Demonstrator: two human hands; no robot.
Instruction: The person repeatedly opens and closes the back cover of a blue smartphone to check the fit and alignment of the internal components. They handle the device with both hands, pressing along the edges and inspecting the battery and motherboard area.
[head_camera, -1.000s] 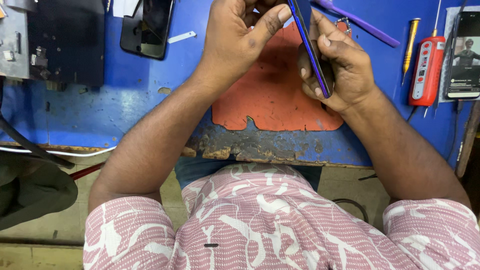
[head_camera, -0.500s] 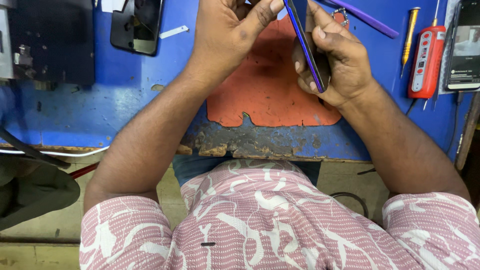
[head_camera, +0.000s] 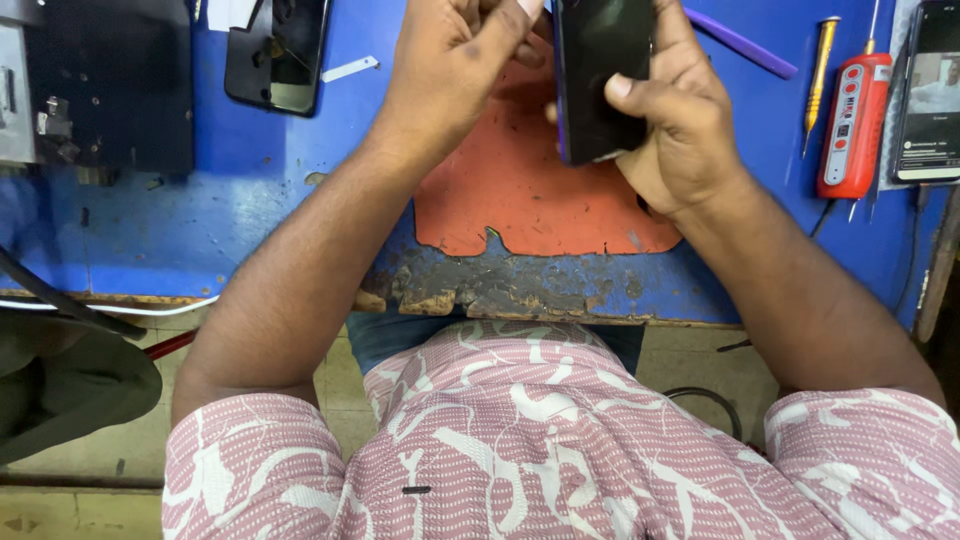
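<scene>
Right hand (head_camera: 680, 130) grips black phone (head_camera: 600, 75) upright; left hand (head_camera: 450, 70) touches its top.

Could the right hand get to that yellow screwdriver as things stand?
Probably not at once: the right hand is wrapped around a dark phone. The yellow screwdriver lies close on the blue bench, nothing between.
</scene>
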